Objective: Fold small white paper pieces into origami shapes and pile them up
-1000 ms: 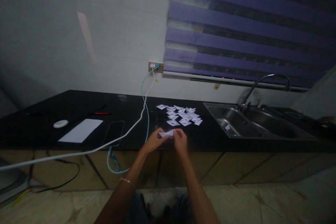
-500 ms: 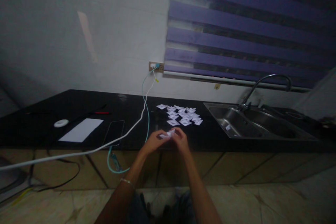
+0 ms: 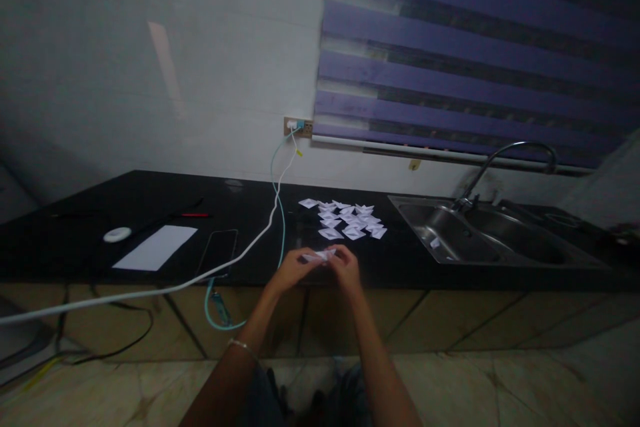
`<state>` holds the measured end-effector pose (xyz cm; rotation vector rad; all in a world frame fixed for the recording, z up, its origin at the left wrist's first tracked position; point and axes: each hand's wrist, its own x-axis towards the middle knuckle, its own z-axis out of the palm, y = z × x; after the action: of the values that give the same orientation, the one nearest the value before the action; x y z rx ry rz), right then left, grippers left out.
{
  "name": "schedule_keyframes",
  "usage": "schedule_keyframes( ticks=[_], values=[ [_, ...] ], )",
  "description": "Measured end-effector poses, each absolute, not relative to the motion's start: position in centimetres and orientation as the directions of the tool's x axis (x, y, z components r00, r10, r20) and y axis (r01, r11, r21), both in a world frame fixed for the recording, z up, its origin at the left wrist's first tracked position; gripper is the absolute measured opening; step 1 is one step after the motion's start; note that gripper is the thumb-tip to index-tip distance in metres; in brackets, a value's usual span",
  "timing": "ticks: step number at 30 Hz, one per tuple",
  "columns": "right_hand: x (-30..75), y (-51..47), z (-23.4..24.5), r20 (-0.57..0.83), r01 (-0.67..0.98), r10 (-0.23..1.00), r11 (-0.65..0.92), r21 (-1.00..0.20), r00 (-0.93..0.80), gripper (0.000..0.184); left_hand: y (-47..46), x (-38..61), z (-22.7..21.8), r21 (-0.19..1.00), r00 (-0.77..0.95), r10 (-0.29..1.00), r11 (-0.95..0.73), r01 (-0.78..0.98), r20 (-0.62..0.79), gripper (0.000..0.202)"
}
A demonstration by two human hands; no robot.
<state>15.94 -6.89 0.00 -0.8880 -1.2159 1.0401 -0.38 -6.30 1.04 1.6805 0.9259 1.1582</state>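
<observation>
My left hand (image 3: 291, 269) and my right hand (image 3: 345, 266) meet over the front edge of the black counter (image 3: 125, 193). Both pinch one small white piece of paper (image 3: 320, 255) between their fingertips. Just behind the hands, several small folded white papers (image 3: 350, 220) lie in a cluster on the counter. A thin bracelet sits on my left wrist.
A steel sink (image 3: 480, 237) with a curved tap (image 3: 520, 150) is at the right. A white sheet (image 3: 155, 247), a dark phone (image 3: 217, 252), a round white item (image 3: 117, 235) and a red pen (image 3: 195, 215) lie at the left. White and teal cables (image 3: 276, 193) hang from a wall socket (image 3: 298, 127).
The hands have stayed in place, and the fingers have shifted slightly on the small paper. The view has barely moved.
</observation>
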Motion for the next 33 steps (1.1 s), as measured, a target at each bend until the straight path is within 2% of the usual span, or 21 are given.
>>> schedule_keyframes(
  ticks=[5, 8, 11, 16, 29, 33],
  values=[
    [16.0, -7.0, 0.2, 0.310, -0.163, 0.951, 0.308, -0.937, 0.014, 0.031, -6.0, -0.3, 0.7, 0.947, 0.221, 0.926, -0.319, 0.029, 0.305, 0.032],
    [16.0, -7.1, 0.2, 0.330, -0.200, 0.943, 0.316, -0.927, -0.039, 0.039, -5.9, -0.3, 0.6, 0.955, 0.235, 0.926, -0.289, -0.065, 0.296, 0.043],
    [16.1, -7.1, 0.2, 0.355, -0.164, 0.934, 0.343, -0.925, -0.048, 0.035, -5.8, -0.4, 0.5, 0.961, 0.268, 0.924, -0.254, -0.107, 0.273, 0.047],
    [16.1, -6.8, 0.0, 0.435, -0.062, 0.898, 0.432, -0.900, -0.065, 0.019, -5.5, -0.4, 0.1, 0.964, 0.304, 0.915, -0.238, -0.121, 0.264, 0.049],
    [15.8, -6.5, -0.3, 0.446, -0.024, 0.889, 0.446, -0.895, -0.104, 0.018, -5.3, -0.7, -0.3, 0.963, 0.367, 0.891, -0.265, -0.057, 0.267, 0.051],
    [15.7, -6.6, -0.4, 0.396, -0.033, 0.907, 0.396, -0.918, -0.141, 0.020, -5.4, -0.6, 0.2, 0.965, 0.369, 0.894, -0.261, -0.031, 0.254, 0.046]
  ],
)
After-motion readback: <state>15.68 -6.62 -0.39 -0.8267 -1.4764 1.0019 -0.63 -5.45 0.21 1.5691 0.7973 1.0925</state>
